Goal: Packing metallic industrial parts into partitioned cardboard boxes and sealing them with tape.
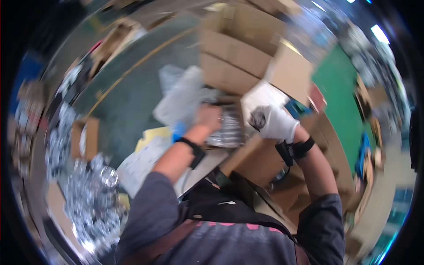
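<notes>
My left hand [208, 117] is bare and smeared by motion. It reaches to the left side of a small open carton [241, 115] holding shiny, silvery-clear pieces [229, 126]. Its fingertips are too blurred to read. My right hand [279, 124], in a white glove, is closed just right of that carton. At its fingers shows a dark grey, mottled patch [257, 118]; whether this is a held thing or soiled glove fabric, I cannot make out. Clear plastic bags [179, 99] lie left of the carton. A white sheet [265, 97] lies behind my right hand.
A large open cardboard box [234, 55] stands at the back. Another big carton [260, 163] is open below my right arm. Many clear plastic pieces [90, 203] are heaped at lower left, near a small brown box [85, 138]. Papers [143, 165] lie by my left forearm.
</notes>
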